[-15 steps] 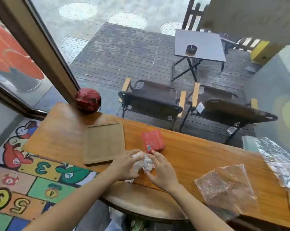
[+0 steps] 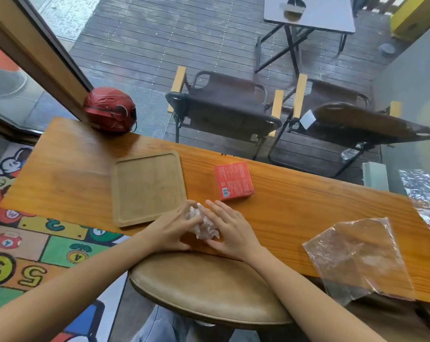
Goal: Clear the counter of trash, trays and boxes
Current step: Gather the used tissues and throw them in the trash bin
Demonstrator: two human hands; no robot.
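You've got both hands on the crumpled wrapper (image 2: 204, 224), which sits on the counter (image 2: 295, 201) just right of the wooden tray (image 2: 148, 188), near the tray's front corner. Your left hand (image 2: 170, 229) curls its fingers onto the wad from the tray side; your right hand (image 2: 230, 230) lies flatter, fingers nearly straight, pressing in from the other side. The red box (image 2: 233, 181) sits just behind the wad, right of the tray. Well to the tray's right, a clear plastic sheet (image 2: 357, 257) hangs partly over the counter's front edge, and a foil-like sheet (image 2: 423, 193) lies farther right still. Watch it: that wad looks springy, and with your right hand only pressing, it may pop loose or unfold as you lift. A careless sweep could also nudge the overhanging sheet to the floor.
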